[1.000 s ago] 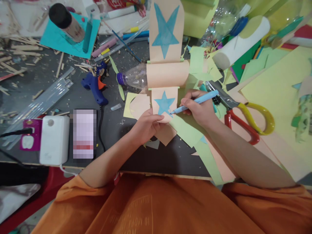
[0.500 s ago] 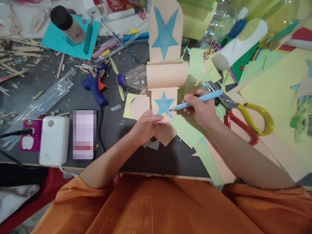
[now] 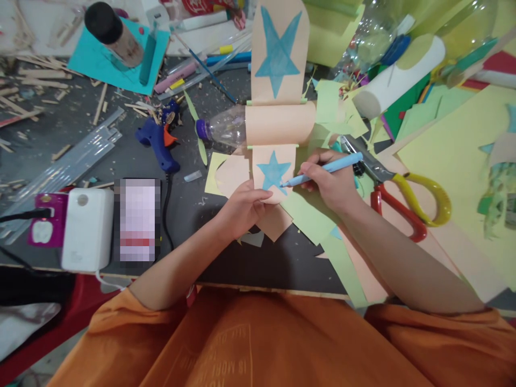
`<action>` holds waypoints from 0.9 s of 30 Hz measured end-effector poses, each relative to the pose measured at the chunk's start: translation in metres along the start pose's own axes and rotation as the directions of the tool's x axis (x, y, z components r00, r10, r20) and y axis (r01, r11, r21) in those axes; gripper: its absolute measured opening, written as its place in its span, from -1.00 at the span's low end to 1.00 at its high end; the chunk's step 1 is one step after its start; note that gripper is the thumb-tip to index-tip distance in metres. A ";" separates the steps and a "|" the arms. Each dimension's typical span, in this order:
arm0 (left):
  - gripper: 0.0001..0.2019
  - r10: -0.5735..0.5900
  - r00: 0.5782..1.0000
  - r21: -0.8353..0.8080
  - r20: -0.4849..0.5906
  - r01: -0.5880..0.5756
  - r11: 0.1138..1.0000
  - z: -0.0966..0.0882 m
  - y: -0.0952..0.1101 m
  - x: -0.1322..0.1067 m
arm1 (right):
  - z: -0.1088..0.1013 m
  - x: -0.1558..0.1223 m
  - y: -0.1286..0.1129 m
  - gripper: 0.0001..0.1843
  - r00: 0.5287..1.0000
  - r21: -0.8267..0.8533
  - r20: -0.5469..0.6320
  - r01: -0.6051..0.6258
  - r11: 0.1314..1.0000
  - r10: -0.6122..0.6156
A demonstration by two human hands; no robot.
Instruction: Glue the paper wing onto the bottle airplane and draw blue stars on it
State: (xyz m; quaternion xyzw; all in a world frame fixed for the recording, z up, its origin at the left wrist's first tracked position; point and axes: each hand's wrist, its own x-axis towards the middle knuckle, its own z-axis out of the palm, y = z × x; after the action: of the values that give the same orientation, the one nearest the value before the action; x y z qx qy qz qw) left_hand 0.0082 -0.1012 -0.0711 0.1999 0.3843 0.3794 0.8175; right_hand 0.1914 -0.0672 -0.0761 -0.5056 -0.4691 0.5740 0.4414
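A plastic bottle with a purple cap and green paper propeller lies on its side, wrapped in a peach paper band. Peach paper wings stick out both ways from it. The far wing bears a large blue star. My left hand pinches the end of the near wing, thumb on top; its other fingers are partly hidden underneath. My right hand grips a light blue marker, whose tip is at the lower right point of the near wing's blue star.
Scissors with red and yellow handles lie right of my right hand among paper sheets. A blue glue gun, phone and white power bank are on the left. Behind stand a black-capped bottle and a white paper tube.
The marker tip has shifted slightly within the star's lower right point, and the pen has tilted a little. The view has moved slightly. My left hand keeps its hold.
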 end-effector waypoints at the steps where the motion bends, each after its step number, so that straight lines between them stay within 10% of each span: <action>1: -0.69 0.000 1.000 -0.003 -0.008 0.000 1.000 0.000 0.000 0.000 | 0.000 0.000 0.000 -0.64 1.000 0.012 -0.009 -0.009 1.000 0.009; 27: -0.60 0.005 1.000 0.009 -0.006 -0.004 1.000 0.001 0.002 -0.002 | 0.001 0.001 -0.001 -0.69 0.999 0.086 -0.041 0.017 0.996 -0.013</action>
State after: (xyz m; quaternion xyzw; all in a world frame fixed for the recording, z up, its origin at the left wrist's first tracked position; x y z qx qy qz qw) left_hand 0.0070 -0.1017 -0.0685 0.2035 0.3882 0.3801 0.8145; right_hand 0.1906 -0.0663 -0.0747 -0.4942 -0.4387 0.5799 0.4766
